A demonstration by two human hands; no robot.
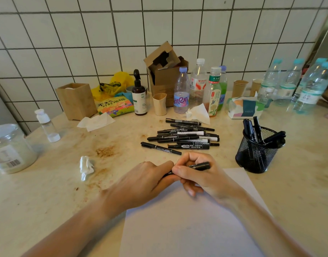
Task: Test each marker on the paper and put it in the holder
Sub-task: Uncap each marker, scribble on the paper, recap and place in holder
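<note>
Head view — both hands, left [141, 179] and right [197, 174], grip slim black marker [200, 166] over smooth white paper [187, 225]; mesh holder [256, 154] nearby.

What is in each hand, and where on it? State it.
One black marker: right hand fingers grip its barrel; left hand holds the other end.

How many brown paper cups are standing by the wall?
2. One brown paper cup stands right of the green-labelled bottle; the other stands just right of it, behind the tissue pack. More may be hidden.
</note>
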